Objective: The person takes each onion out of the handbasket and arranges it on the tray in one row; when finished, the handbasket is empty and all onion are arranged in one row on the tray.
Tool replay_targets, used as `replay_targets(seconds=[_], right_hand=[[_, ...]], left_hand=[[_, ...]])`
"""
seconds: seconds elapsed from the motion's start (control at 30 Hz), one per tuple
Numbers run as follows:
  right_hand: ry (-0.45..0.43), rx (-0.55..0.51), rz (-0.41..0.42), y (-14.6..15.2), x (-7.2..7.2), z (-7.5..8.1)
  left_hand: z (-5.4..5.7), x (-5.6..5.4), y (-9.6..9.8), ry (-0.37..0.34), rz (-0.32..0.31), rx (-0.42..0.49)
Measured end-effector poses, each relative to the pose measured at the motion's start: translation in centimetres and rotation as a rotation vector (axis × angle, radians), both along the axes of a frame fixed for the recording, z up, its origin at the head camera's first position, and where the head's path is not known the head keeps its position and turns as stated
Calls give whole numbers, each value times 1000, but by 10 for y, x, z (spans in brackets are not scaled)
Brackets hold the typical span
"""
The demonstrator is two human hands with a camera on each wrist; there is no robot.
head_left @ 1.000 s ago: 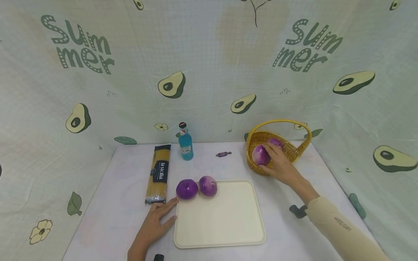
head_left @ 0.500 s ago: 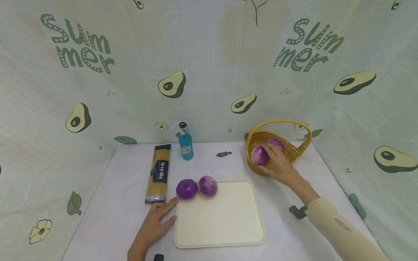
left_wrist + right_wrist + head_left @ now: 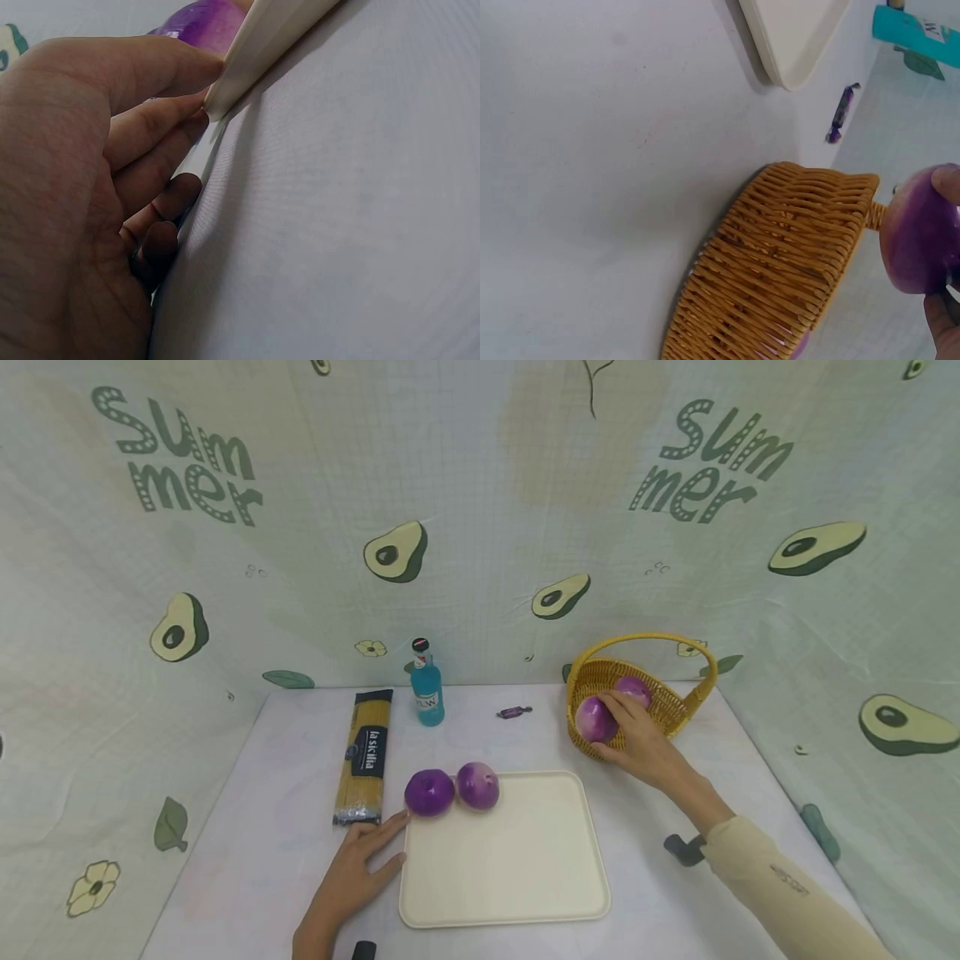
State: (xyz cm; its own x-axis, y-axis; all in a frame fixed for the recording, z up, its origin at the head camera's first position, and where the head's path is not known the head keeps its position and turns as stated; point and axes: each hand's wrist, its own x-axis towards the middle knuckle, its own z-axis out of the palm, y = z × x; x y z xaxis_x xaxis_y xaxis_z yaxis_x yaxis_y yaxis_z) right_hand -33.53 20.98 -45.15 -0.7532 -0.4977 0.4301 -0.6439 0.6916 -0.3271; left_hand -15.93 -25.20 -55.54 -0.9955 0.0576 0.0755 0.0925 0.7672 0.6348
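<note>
My right hand (image 3: 637, 739) grips a round, glossy purple-and-white onion (image 3: 596, 720), thumb on one side and fingers on the other, over the near left part of the yellow wicker basket (image 3: 686, 714). In the right wrist view this onion (image 3: 922, 229) shows above the basket's rim. Another purple onion (image 3: 634, 690) lies in the basket behind the fingers. My left hand (image 3: 356, 875) rests at the left edge of a cream tray (image 3: 510, 860), thumb and fingertips touching its rim. Two more purple onions, one dark (image 3: 430, 793) and one paler (image 3: 477, 786), sit side by side at the tray's far left corner.
A pack of spaghetti (image 3: 363, 756) lies left of the tray. Behind it stands a blue bottle (image 3: 427, 693), with a small wrapped candy (image 3: 514, 712) farther right. A printed cloth (image 3: 480, 527) hangs along the table's back and sides.
The onion in my right hand has shifted very slightly left over the basket. My left hand stays in place at the tray's edge.
</note>
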Motion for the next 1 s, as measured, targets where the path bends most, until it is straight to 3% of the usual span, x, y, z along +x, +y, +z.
replay_targets(seconds=[0.33,1.0], right_hand=[[26,12,12,-3,4,2],[27,13,15,-10,13,4]], left_hand=[[-2,-1,-1,-42,15,21],[-1,-2,0,-53,13,17]])
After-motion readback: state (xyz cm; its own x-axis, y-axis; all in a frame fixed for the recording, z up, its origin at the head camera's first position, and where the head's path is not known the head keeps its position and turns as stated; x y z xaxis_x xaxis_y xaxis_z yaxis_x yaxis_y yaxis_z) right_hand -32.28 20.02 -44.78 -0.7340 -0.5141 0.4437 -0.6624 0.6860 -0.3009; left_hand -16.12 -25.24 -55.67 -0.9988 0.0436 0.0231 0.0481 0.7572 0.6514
